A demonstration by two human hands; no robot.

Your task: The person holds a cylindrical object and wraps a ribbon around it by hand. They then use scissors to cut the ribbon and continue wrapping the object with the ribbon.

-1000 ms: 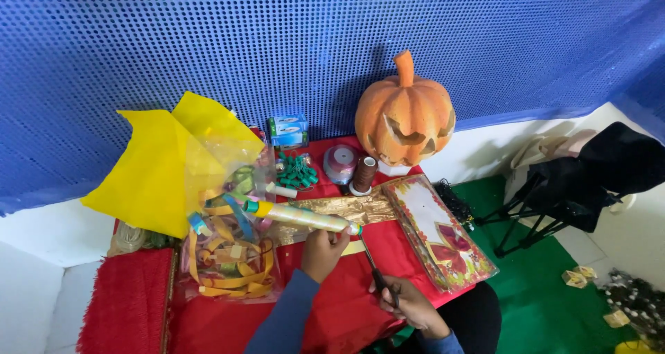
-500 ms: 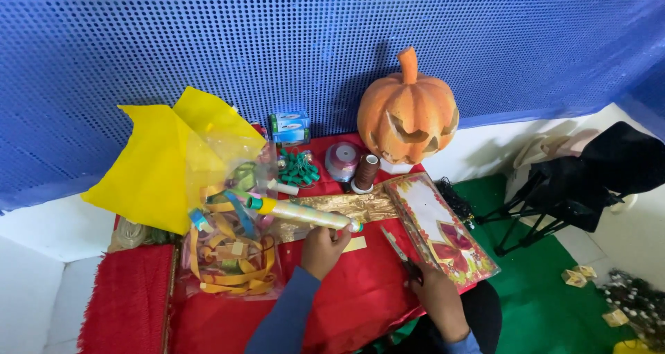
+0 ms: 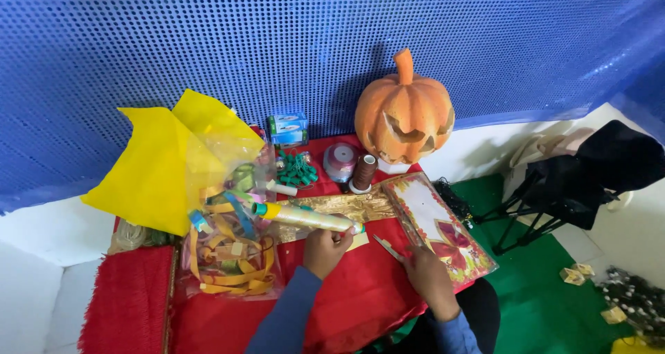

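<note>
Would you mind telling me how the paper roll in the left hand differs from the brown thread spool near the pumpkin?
The paper roll is long, pale yellow and lies nearly flat, with the left hand at one end. The brown thread spool is short, dark and stands upright on the red cloth, untouched. The roll has a green cap at its far end; the spool has a pale base. Both are cylinders.
</note>
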